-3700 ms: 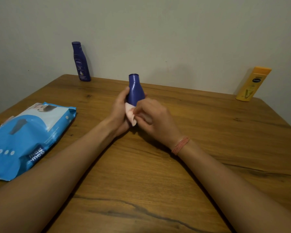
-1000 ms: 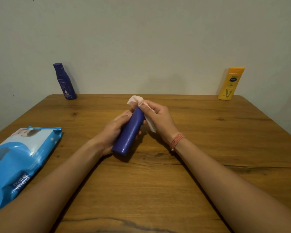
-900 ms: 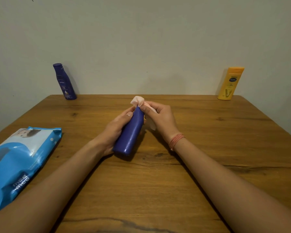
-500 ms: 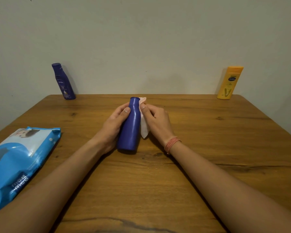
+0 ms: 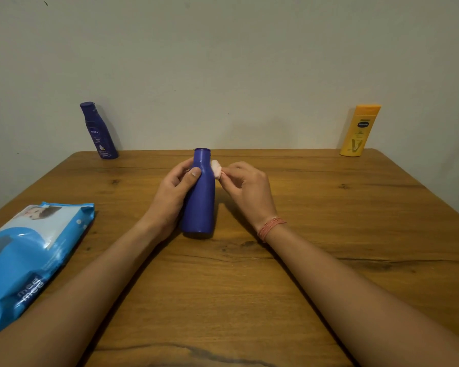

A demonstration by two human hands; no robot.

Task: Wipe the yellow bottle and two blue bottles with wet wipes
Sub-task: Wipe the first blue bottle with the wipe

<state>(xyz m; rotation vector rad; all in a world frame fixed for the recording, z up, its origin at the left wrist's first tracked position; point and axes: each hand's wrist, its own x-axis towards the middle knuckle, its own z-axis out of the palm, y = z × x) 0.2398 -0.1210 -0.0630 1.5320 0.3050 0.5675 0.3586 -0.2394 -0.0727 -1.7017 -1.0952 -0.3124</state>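
A plain blue bottle (image 5: 199,200) stands upright at the table's middle, my left hand (image 5: 173,192) wrapped around its left side with the thumb on its neck. My right hand (image 5: 247,189) pinches a small bunched pale wet wipe (image 5: 216,168) right beside the bottle's neck on its right side. A second blue bottle (image 5: 98,131) with a white label leans at the back left against the wall. The yellow bottle (image 5: 359,131) stands at the back right corner.
A blue wet wipes pack (image 5: 24,258) lies at the table's left edge. The wooden table (image 5: 329,207) ends at the grey wall behind the bottles. A red thread band circles my right wrist.
The blue bottle went from tilted on its side to standing upright on the table. My right hand drew the wipe off the cap and down to the neck's right side.
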